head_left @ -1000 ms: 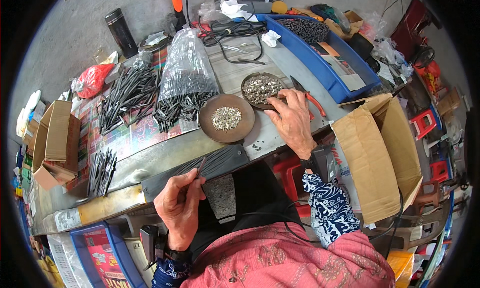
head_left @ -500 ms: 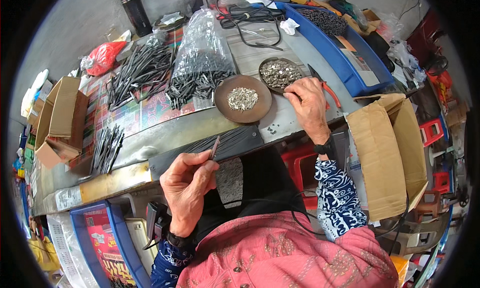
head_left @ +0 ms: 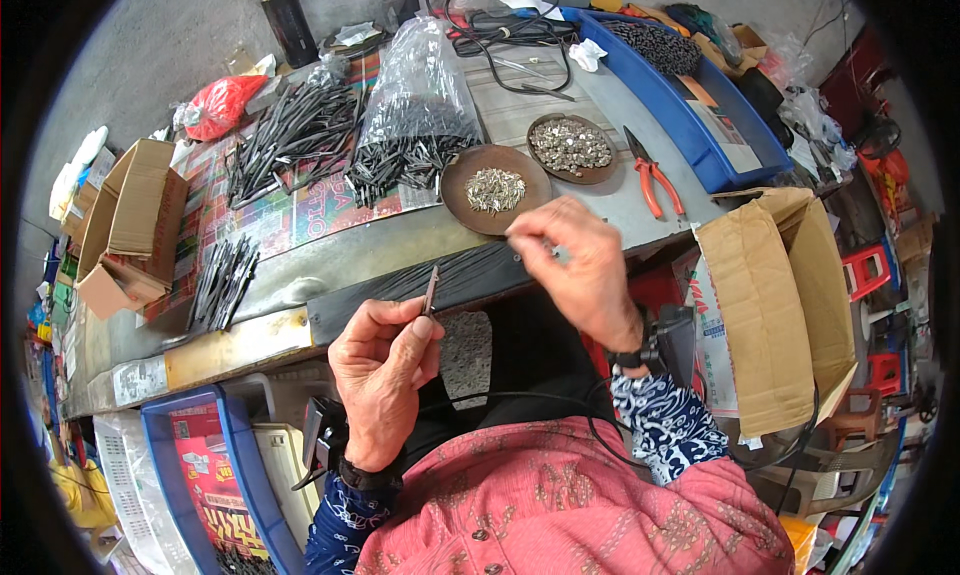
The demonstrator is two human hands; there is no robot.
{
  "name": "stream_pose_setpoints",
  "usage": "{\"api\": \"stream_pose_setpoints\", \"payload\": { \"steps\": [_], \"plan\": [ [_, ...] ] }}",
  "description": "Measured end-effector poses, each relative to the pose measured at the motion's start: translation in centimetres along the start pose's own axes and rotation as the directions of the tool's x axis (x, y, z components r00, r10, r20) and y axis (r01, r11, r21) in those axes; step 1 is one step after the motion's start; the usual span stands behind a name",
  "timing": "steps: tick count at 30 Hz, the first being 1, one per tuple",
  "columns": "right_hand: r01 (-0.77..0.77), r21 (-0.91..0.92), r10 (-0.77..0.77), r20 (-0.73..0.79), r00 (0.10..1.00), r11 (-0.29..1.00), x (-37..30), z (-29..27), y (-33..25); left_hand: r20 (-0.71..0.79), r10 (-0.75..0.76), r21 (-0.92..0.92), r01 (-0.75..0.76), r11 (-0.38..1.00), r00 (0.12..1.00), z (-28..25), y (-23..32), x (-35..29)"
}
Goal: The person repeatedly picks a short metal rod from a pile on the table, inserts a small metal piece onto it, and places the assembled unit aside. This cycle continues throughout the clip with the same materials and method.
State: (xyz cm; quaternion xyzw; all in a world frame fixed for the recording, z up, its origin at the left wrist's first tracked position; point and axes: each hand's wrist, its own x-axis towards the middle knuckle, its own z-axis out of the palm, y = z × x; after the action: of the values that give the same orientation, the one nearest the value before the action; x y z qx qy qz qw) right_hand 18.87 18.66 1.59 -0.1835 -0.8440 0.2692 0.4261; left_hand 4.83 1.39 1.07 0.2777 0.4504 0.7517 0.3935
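Note:
My left hand (head_left: 378, 380) pinches a small, slender dark metal piece (head_left: 431, 293) between thumb and fingers, its tip pointing up, just in front of the bench edge. My right hand (head_left: 580, 267), slightly blurred, hovers over the edge with thumb and forefinger pressed together; whatever sits in that pinch is too small to make out. Beyond it stands a round brown dish (head_left: 458, 211) with a heap of short silvery pins (head_left: 495, 189). A second dish holds many small shiny metal bits (head_left: 572, 147). Red-handled pliers (head_left: 654, 181) lie to its right.
A clear plastic bag (head_left: 420, 85) spills dark slender pieces onto the bench, beside a pile of longer black strips (head_left: 290, 140). A smaller bundle (head_left: 222, 287) lies at left. Cardboard boxes (head_left: 148, 195) stand left; another box (head_left: 765, 315) and a blue tray (head_left: 735, 175) are at right.
My right hand has left the dish of shiny metal bits and come toward me and left, closer to my left hand. My left hand still holds the slender piece. The view has shifted slightly.

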Motion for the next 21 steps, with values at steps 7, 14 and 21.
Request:
{"api": "stream_pose_setpoints", "payload": {
  "steps": [7, 14, 21],
  "plan": [
    [0.044, 0.346, -0.088, 0.113, 0.99, 0.937, -0.3, 2.3, -4.9, 0.001, 0.052, -0.064, -0.052, 0.997, 0.999, 0.1, 0.2, -0.4],
    [-0.096, 0.485, 0.027, 0.146, 0.989, 0.869, -1.2, 3.8, -6.1, 0.003, 0.07, -0.044, -0.069, 0.997, 0.998, -0.2, 0.2, -0.9],
    [-0.06, 0.452, -0.001, 0.134, 0.991, 0.89, -1.3, 4.1, -6.0, 0.01, 0.076, -0.05, -0.075, 0.996, 0.997, -0.2, 0.2, -1.2]
  ]
}}
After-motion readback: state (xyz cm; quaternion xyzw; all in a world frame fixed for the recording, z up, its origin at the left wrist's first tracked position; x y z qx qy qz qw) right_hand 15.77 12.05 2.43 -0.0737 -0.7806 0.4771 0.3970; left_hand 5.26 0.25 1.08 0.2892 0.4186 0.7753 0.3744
